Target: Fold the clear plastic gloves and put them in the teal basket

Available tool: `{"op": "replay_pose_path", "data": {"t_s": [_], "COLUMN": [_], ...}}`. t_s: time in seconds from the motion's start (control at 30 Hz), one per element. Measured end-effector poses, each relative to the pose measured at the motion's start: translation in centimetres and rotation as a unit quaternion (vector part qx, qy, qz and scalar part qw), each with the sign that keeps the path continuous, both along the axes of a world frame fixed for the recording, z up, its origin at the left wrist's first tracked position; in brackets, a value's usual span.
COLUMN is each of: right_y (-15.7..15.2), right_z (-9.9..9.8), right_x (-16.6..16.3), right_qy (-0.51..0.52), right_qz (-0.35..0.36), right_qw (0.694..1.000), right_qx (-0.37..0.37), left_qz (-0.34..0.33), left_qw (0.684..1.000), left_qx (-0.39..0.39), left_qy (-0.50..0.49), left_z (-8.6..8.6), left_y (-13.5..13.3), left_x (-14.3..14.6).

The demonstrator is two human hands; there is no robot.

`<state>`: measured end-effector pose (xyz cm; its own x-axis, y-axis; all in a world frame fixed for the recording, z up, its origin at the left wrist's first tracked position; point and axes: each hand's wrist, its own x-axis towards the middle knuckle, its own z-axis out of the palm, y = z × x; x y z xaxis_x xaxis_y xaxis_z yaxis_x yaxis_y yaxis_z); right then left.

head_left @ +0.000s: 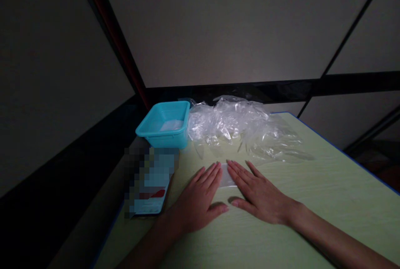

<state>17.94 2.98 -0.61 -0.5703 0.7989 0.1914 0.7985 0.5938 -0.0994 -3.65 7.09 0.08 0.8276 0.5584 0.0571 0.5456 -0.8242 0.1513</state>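
Note:
Both palms face down on a small, flat piece of clear plastic (227,176) in the middle of the table. My left hand (201,198) presses on its left side, with the fingers stretched out and the thumb pointing right. On the right side lies my right hand (261,194), its fingers also straight and its thumb apart. A strip of the plastic shows between the fingertips; the rest is under my hands. Behind it spreads a heap of crumpled clear plastic bags (231,119).
A turquoise plastic basin (167,140) stands at the back left with something whitish inside. In front of it lies a phone (153,194), its screen partly pixelated. The pale green table (312,202) has a blue edge; a panelled wall (225,31) rises behind.

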Motion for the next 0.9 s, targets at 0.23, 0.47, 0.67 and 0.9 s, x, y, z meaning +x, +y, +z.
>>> {"op": "replay_pose_path", "data": {"t_s": [0.23, 0.47, 0.67, 0.9], "right_y": [0.5, 1.0, 1.1, 2.0], "right_z": [1.1, 2.3, 2.2, 1.3], "right_x": [0.6, 0.9, 0.3, 0.1], "right_qy": [0.073, 0.024, -0.036, 0.083], "right_qz": [-0.019, 0.087, 0.103, 0.069], "right_qw": [0.997, 0.991, 0.984, 0.986], "right_qx": [-0.03, 0.099, 0.14, 0.131], "left_qz": [0.028, 0.05, 0.058, 0.074], "left_qw": [0.996, 0.992, 0.99, 0.976], "left_qx": [-0.024, -0.017, -0.026, -0.078], "left_qy": [-0.077, -0.116, -0.129, -0.192], "left_z": [0.2, 0.1, -0.1, -0.2], "left_y": [0.2, 0.3, 0.4, 0.5], "left_x": [0.2, 0.5, 0.7, 0.6]}}
